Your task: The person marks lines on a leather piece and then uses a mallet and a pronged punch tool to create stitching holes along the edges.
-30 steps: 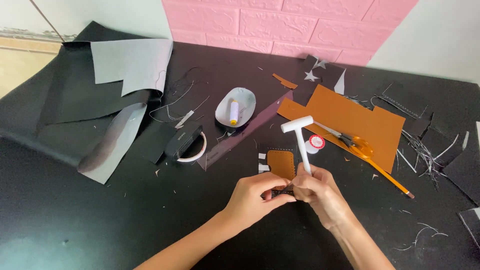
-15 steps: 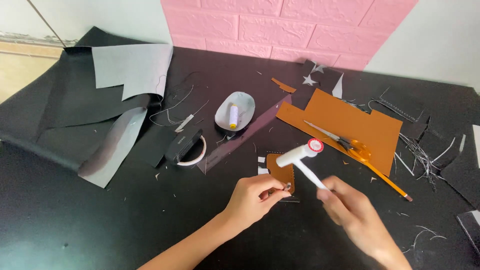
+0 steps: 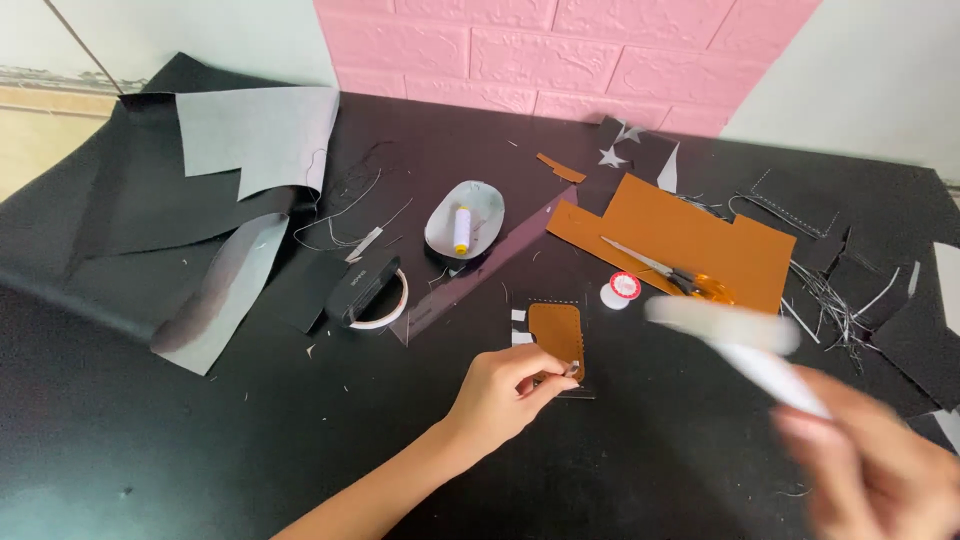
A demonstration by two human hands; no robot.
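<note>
Fingers (image 3: 548, 378) of left hand (image 3: 500, 395) pinched on lower edge of small brown leather piece (image 3: 556, 332), pressing it to black surface (image 3: 150, 440). Right hand (image 3: 880, 470) blurred at near right, raised off surface, wrapped around handle of white mallet (image 3: 735, 335). Behind: thread spool (image 3: 622, 290), scissors (image 3: 665, 272) on large brown sheet (image 3: 690, 235), grey dish (image 3: 465, 218) with yellow spool (image 3: 462, 228). Farthest: pink brick wall (image 3: 560, 50).
</note>
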